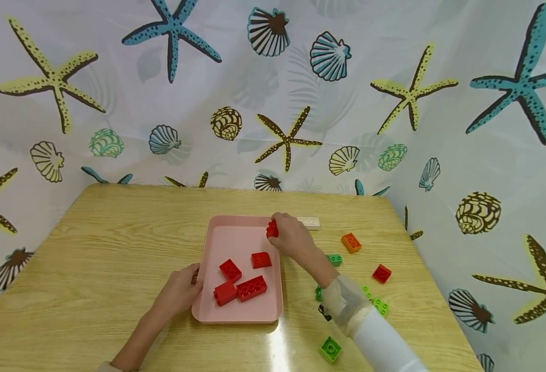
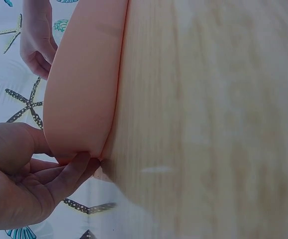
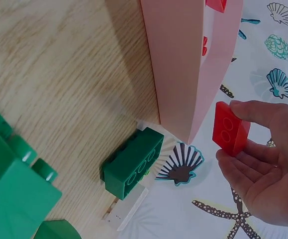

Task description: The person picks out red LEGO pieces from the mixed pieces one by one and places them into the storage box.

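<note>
Right hand: the right hand (image 1: 295, 238) pinches a red brick (image 1: 272, 229) between thumb and fingertips; with so little of the brick held, it could slip or twist loose.
Red brick: held up at the far right corner of the pink tray (image 1: 236, 230), close to its wall; an early release might let it strike the rim and drop onto the table (image 1: 115, 232).
Left hand: the left hand (image 1: 181, 290) grips the tray's left wall, thumb and fingers either side; too hard a squeeze or tug could skid or tilt the tray.
Tray bricks: four red bricks (image 1: 252, 288) lie towards the near half and middle; one dropped from high up could knock them or bounce out.
Right sleeve: the sleeve (image 1: 380, 336) crosses above loose green bricks (image 1: 334, 260); a low sweep back might drag some along or push them off the table.
</note>
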{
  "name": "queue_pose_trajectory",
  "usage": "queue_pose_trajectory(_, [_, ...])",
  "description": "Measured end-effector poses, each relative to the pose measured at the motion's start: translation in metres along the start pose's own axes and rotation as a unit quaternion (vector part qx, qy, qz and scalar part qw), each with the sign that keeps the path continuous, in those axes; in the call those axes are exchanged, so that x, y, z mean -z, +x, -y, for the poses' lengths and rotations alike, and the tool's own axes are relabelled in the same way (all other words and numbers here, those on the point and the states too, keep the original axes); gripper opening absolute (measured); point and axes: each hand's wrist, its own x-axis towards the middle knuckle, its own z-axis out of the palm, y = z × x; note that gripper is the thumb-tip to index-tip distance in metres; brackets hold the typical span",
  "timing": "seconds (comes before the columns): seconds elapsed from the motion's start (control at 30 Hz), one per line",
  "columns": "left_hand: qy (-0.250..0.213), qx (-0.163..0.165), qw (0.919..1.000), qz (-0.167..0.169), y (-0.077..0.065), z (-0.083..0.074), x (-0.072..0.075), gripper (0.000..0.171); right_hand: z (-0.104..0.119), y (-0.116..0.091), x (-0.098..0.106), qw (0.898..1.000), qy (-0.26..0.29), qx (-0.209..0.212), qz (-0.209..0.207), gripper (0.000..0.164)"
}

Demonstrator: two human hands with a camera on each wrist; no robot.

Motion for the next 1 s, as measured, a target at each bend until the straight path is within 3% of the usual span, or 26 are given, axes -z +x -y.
queue_pose_trajectory(0.7, [0.007, 0.001, 1.0, -0.002, 0.003, 0.0, 0.001, 0.037, 0.003, 0.013, -0.017, 0.998, 0.0, 0.018, 0.066, 0.046])
queue_pose_trajectory(1.0, [-0.001, -0.01, 0.9999, -0.004, 0.003, 0.002, -0.001, 0.034, 0.004, 0.018, -0.024, 0.996, -0.023, 0.041, 0.081, 0.042])
